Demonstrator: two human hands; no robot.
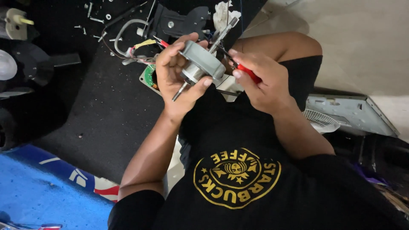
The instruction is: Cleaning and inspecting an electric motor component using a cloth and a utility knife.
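My left hand [174, 79] grips a small grey electric motor [200, 64] with a metal shaft sticking out toward me. Coloured wires [142, 49] trail from the motor to the left. My right hand [264, 81] holds a red-handled screwdriver [249, 73], its metal shank reaching up past the motor's far side. Both hands are over my lap, above a black shirt with a round yellow print.
A dark mat [106, 106] lies on the floor with loose screws [91, 17] and a black plastic part [179, 21] at its far edge. A grey metal panel [349, 113] and a white fan grille [321, 121] sit to the right. Blue sheet [38, 191] at bottom left.
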